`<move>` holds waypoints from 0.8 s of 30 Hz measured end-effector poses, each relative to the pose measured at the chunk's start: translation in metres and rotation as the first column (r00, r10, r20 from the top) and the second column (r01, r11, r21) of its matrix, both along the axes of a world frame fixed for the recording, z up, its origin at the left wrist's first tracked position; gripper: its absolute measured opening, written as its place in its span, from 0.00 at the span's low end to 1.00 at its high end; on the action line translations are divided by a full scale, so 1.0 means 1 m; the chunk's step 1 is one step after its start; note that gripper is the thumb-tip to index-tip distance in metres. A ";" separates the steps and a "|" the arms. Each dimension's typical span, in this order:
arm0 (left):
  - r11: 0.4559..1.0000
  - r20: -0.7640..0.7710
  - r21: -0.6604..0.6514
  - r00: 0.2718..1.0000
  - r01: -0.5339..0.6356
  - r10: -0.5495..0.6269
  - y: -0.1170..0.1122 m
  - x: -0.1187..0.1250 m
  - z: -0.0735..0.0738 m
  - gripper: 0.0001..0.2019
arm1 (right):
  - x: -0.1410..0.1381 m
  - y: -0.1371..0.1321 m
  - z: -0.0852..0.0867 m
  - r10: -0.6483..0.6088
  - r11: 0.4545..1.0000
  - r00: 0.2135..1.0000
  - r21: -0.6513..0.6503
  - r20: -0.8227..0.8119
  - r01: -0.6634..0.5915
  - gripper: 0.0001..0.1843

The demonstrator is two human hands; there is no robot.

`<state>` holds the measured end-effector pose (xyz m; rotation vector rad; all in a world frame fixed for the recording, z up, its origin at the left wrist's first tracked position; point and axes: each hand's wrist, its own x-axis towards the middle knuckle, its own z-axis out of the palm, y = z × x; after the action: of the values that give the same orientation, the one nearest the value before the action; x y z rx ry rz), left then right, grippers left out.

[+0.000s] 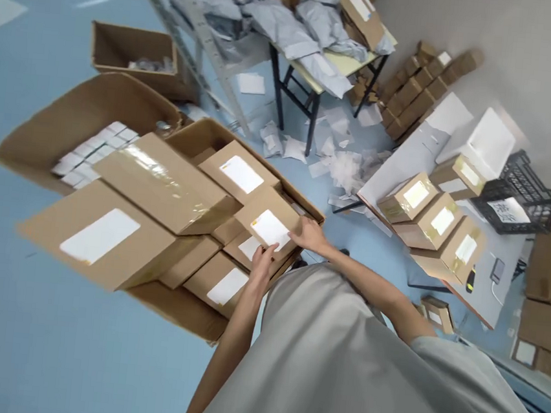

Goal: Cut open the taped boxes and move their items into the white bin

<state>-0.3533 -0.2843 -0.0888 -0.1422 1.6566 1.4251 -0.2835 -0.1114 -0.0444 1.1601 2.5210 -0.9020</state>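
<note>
A small cardboard box [266,207] with a white label lies on top of other boxes in a large open carton [173,307]. At its right corner, the fingers of my right hand [310,234] are closed on the edge. My left hand [263,265] grips the near side, its thumb and fingertips by the label. Labelled boxes surround it: one box [237,172] behind, another box [219,284] nearer me. Two bigger boxes rest to the left, a taped box [156,179] and a labelled box [97,235], both rising above the carton's rim.
Beyond the carton stand a carton of small white boxes [93,153] and another open carton [132,50]. Grey parcels [292,29] cover a table at the back; papers [347,168] litter the floor. On the right-hand table [485,298] are boxes, a black crate [520,191] and a phone [497,270].
</note>
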 end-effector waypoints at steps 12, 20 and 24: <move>0.898 -0.094 0.300 0.947 0.322 -0.308 0.125 0.060 0.088 0.27 | 0.150 0.056 0.123 -0.264 0.843 0.754 0.236 -0.601 0.483 0.32; 0.622 -0.130 0.404 0.715 0.671 -0.687 0.238 0.184 0.139 0.29 | 0.293 0.058 0.163 -0.381 0.459 0.532 0.344 -0.756 0.819 0.30; 0.460 -0.137 0.431 0.560 0.776 -0.817 0.295 0.289 0.153 0.28 | 0.392 0.083 0.162 -0.444 0.227 0.435 0.371 -0.783 0.900 0.29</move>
<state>-0.0644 0.0105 0.0646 0.7637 0.9966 0.9578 0.1084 -0.0287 0.1174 2.9754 2.8073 -0.1023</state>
